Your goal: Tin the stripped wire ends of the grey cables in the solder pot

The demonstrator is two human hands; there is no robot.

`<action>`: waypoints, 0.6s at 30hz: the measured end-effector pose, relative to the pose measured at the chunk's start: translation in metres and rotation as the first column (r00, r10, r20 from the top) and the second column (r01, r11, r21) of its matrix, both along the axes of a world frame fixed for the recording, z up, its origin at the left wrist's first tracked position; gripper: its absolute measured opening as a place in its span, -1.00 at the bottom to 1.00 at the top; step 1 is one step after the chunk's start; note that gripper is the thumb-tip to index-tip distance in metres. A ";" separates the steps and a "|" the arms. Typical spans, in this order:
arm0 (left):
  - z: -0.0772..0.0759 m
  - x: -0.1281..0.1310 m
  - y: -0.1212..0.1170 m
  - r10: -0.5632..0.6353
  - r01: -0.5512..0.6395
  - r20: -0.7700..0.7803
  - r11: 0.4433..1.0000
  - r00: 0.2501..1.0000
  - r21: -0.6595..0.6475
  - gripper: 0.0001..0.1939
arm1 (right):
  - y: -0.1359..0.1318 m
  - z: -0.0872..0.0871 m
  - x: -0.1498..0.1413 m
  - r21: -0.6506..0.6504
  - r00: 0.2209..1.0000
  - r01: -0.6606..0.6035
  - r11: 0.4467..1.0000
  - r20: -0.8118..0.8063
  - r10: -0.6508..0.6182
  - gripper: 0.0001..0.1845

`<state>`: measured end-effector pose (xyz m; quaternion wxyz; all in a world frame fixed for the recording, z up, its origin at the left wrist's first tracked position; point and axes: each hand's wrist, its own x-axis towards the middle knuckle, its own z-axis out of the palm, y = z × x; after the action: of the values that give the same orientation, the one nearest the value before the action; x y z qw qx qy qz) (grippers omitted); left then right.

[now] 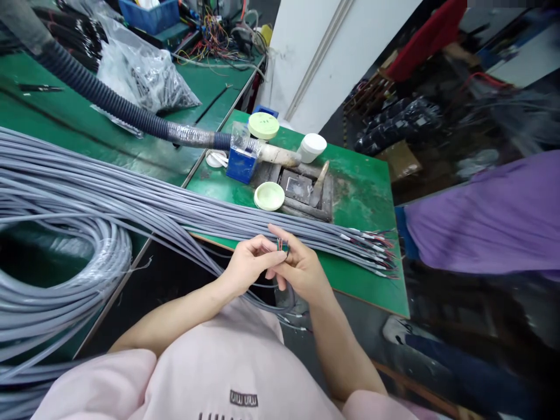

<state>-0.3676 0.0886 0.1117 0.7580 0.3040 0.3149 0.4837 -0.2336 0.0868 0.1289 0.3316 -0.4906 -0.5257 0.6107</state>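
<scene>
My left hand [249, 265] and my right hand [300, 269] meet in front of my chest, fingers pinched together on the stripped end of a grey cable [280, 243] with thin coloured wires showing. The cable hangs down between my hands. Just beyond them a thick bundle of grey cables [144, 195] lies across the green table [363, 192], its stripped ends [380, 254] fanned out at the right. More cable is coiled [48, 280] at the left.
A solder pot [301, 188] sits mid-table with a blue box [241, 163], green lids [269, 196] and a white cup [313, 146] around it. A black corrugated hose [109, 105] reaches it. A plastic bag of parts [144, 76] lies behind. A person in purple [485, 216] stands right.
</scene>
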 end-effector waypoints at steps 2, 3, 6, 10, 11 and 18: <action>0.000 0.000 0.000 0.027 -0.027 0.008 1.000 1.000 -0.002 -0.67 | 0.000 0.001 0.000 -0.015 1.000 -0.009 1.000 -0.015 0.008 -0.24; -0.001 0.000 0.000 0.037 -0.036 0.014 0.999 0.999 -0.007 -0.67 | 0.000 0.001 0.000 -0.022 1.000 -0.015 1.000 -0.024 0.015 -0.23; -0.003 -0.002 0.001 0.069 -0.068 0.029 0.997 0.997 -0.033 -0.70 | 0.000 0.001 0.001 -0.032 0.998 -0.015 0.999 -0.061 0.013 -0.25; -0.006 -0.004 0.002 0.081 -0.078 0.042 0.995 0.996 -0.058 -0.72 | -0.002 0.000 0.002 -0.012 0.995 0.028 1.000 -0.095 -0.029 -0.39; -0.006 -0.004 0.001 0.074 -0.071 0.049 0.995 0.996 -0.064 -0.72 | -0.003 0.000 0.001 -0.006 0.994 0.031 0.999 -0.101 -0.032 -0.40; -0.006 -0.005 0.001 0.048 -0.044 0.064 0.997 0.997 -0.063 -0.68 | -0.005 0.000 -0.001 0.006 0.990 0.047 0.999 -0.131 -0.045 -0.43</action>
<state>-0.3725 0.0897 0.1059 0.7655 0.2572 0.3115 0.5008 -0.2344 0.0823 0.1287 0.3815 -0.4601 -0.4942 0.6313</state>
